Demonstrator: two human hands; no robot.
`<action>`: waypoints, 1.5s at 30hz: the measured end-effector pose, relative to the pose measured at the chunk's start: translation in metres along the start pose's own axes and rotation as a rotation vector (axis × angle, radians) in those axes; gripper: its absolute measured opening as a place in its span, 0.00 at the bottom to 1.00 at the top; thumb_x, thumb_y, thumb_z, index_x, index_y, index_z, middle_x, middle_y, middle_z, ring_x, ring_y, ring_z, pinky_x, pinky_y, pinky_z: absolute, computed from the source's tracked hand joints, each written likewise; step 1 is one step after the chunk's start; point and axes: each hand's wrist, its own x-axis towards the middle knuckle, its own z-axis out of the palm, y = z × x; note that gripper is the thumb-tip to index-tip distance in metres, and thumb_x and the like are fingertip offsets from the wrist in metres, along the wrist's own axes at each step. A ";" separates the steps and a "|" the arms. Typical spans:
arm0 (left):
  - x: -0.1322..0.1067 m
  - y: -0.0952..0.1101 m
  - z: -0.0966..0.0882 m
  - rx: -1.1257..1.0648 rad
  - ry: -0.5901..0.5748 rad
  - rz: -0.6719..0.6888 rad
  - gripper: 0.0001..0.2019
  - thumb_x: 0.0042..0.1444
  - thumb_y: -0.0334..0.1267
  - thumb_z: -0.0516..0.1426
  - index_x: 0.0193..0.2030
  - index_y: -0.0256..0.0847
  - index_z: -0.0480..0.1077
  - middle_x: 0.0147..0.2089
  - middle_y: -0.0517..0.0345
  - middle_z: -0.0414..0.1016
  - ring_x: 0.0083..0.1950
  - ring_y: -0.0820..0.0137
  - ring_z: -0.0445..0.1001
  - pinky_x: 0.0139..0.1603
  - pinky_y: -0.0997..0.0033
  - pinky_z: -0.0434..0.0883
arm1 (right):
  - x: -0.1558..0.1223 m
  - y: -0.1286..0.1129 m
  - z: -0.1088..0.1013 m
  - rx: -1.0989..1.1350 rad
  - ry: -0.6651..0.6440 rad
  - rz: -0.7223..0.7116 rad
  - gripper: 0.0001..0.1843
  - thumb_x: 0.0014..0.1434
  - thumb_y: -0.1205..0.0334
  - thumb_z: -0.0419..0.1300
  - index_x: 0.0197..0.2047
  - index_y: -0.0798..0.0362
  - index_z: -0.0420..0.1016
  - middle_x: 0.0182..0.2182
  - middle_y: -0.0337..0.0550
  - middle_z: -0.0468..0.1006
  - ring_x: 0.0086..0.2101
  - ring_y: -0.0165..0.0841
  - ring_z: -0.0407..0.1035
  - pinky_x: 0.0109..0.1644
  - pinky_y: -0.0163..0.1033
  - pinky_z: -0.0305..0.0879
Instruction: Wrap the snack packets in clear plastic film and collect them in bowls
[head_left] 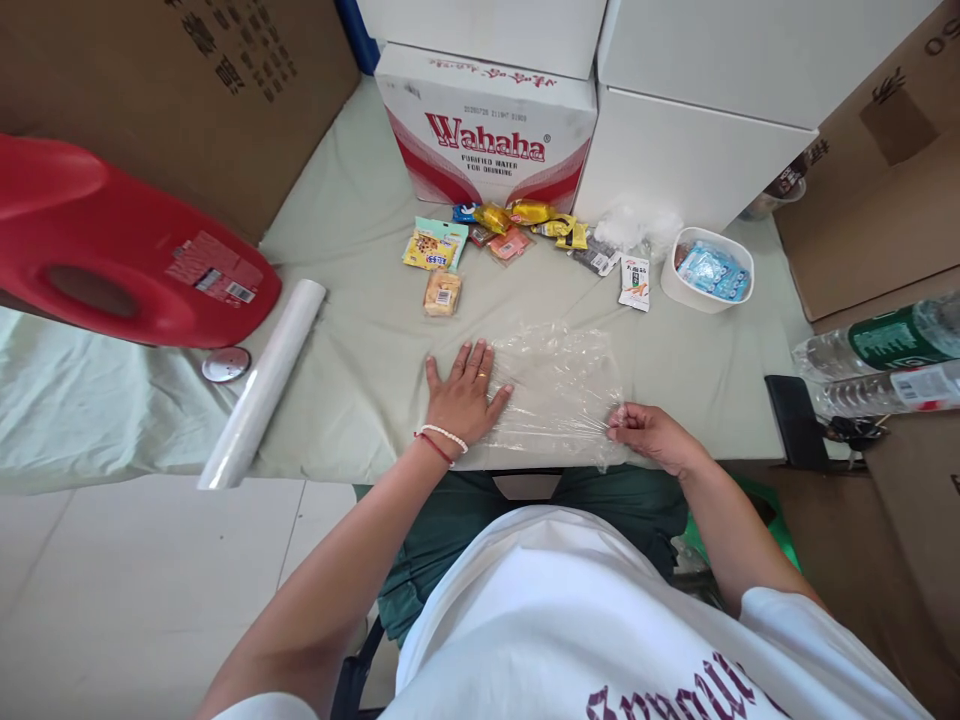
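A sheet of clear plastic film (561,385) lies on the pale green cloth (360,330) at the table's near edge. My left hand (465,392) lies flat on the film's left edge with fingers spread. My right hand (651,433) pinches the film's near right corner with closed fingers. A roll of white plastic film (262,382) lies to the left, reaching over the table edge. Beyond the sheet lie several small snack packets (495,235), among them a biscuit pack (442,293) and a white sachet (635,282).
A white bowl (712,270) holds blue packets at the right. A Wahaha carton (487,130) and white boxes stand at the back. A red plastic jug (112,250) lies on its side at left, a round metal lid (225,364) beside it. Bottles (885,365) lie at far right.
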 end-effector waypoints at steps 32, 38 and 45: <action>0.038 -0.008 -0.001 0.161 -0.029 -0.029 0.32 0.72 0.51 0.41 0.78 0.40 0.53 0.80 0.46 0.51 0.79 0.56 0.54 0.77 0.29 0.36 | 0.052 -0.003 0.073 -1.033 0.252 -0.712 0.28 0.74 0.56 0.52 0.72 0.54 0.66 0.74 0.55 0.58 0.72 0.47 0.53 0.75 0.58 0.54; 0.031 -0.021 -0.006 0.209 -0.090 -0.053 0.33 0.72 0.54 0.39 0.79 0.42 0.48 0.81 0.48 0.47 0.81 0.57 0.50 0.78 0.29 0.37 | 0.040 0.000 0.010 -0.729 0.369 -0.659 0.21 0.72 0.52 0.52 0.60 0.50 0.77 0.60 0.55 0.76 0.58 0.45 0.72 0.62 0.55 0.71; 0.032 -0.020 -0.006 0.236 -0.104 -0.041 0.33 0.72 0.54 0.40 0.80 0.43 0.47 0.81 0.47 0.48 0.81 0.56 0.50 0.78 0.30 0.37 | 0.157 -0.119 -0.030 -0.864 0.535 -0.548 0.15 0.70 0.60 0.52 0.47 0.52 0.80 0.43 0.49 0.82 0.45 0.42 0.74 0.52 0.45 0.69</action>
